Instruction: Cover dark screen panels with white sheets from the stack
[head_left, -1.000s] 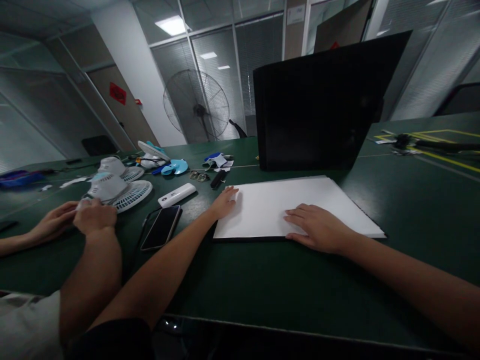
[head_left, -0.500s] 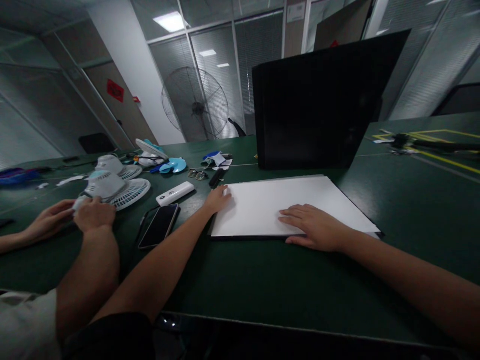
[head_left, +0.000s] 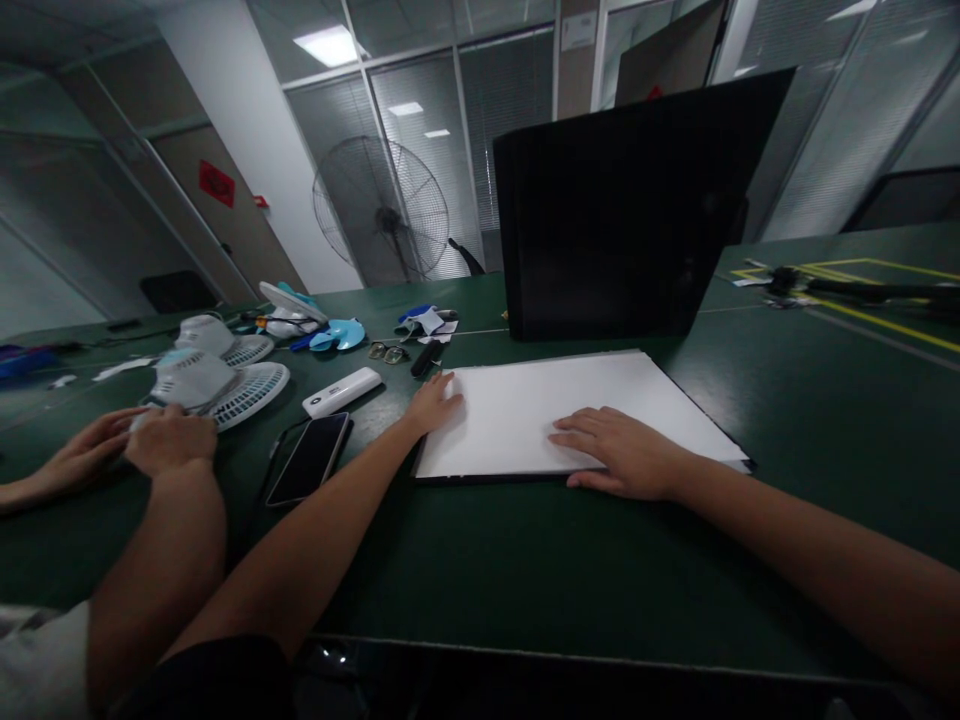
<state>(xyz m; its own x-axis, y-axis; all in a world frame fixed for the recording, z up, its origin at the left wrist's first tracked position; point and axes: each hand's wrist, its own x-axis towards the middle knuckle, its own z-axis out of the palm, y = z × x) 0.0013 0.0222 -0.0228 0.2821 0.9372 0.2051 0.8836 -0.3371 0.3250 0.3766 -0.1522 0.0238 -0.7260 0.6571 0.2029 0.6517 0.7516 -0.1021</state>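
Note:
White paper (head_left: 517, 415) lies flat over a thin, dark-edged board or pad on the green table (head_left: 480, 570). My left hand (head_left: 435, 402) rests at the paper's left edge, fingers stretched out over its upper left corner. Near the front edge, my right hand (head_left: 619, 450) lies on the paper, palm down with fingers extended and the thumb apart. Neither hand grips anything. A dark-screened phone (head_left: 309, 460) and a white power bank (head_left: 343, 392) are left of the paper, beyond my left forearm.
A big black panel or screen (head_left: 630, 215) stands behind the paper. Eyeglasses (head_left: 388, 352) and a small black object (head_left: 427, 359) lie at the back left. A co-worker's hands (head_left: 172, 440) handle a white fan part (head_left: 251, 393) at left. Yellow tape (head_left: 885, 305) marks the table's right.
The whole view has shifted slightly, so most things appear a little further left. Both my hands keep their places on the paper.

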